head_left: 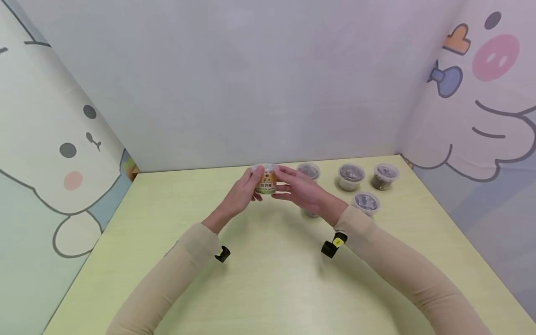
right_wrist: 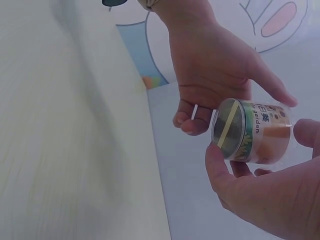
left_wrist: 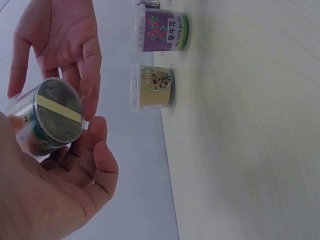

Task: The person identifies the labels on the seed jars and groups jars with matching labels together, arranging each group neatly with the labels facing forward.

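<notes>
Above the table's far middle, both hands hold a small clear plastic planting cup point(head_left: 268, 182) with a "My little garden" label. The left hand point(head_left: 242, 191) grips its left side, thumb on the front. From the right, the right hand point(head_left: 304, 190) pinches it near the lid, its other fingers spread below. In the left wrist view the base of the cup point(left_wrist: 60, 112) shows dark contents and a pale yellow strip. The right wrist view shows orange and green print on the cup point(right_wrist: 257, 132), which lies between the thumb and fingers of the right hand point(right_wrist: 270, 192).
Several similar lidded cups stand at the back right of the pale table point(head_left: 268, 279), among them a cup point(head_left: 351, 177), a cup point(head_left: 385, 177) and a nearer cup point(head_left: 366, 203). Another is partly hidden by the right hand. Printed cloth walls point(head_left: 259, 93) enclose the table.
</notes>
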{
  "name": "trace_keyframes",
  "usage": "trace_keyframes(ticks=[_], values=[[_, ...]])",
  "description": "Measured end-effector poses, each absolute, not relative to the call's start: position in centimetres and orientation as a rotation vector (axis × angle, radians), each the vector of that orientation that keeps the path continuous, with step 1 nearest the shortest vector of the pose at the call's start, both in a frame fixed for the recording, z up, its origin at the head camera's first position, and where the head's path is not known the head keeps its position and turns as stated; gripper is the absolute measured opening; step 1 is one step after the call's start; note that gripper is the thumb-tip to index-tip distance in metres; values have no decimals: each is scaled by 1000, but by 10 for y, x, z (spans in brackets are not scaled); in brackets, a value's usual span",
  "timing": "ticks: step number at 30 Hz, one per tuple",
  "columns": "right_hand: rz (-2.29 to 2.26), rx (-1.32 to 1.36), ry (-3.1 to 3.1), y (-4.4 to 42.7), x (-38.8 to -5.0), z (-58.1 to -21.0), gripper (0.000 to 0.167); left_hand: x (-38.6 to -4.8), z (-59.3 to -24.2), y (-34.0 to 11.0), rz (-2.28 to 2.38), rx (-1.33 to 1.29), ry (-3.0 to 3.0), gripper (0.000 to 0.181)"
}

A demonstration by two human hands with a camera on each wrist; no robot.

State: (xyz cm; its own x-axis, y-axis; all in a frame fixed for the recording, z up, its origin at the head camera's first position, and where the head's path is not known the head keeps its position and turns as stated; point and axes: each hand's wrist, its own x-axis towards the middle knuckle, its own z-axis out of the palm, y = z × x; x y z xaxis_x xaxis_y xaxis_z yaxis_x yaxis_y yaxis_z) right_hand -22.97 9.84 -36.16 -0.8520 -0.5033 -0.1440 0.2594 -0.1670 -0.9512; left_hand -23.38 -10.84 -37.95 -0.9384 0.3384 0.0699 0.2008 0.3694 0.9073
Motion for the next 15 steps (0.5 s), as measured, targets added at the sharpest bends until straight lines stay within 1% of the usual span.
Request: trace_keyframes(ticks=[10, 15], values=[[-2022, -288, 1620, 92, -233, -363, 51, -233, -383, -116, 1597, 480, 2505, 70], [-2017, -273, 1633, 89, -235, -364, 52, -233, -384, -120, 1584, 484, 2507, 72]])
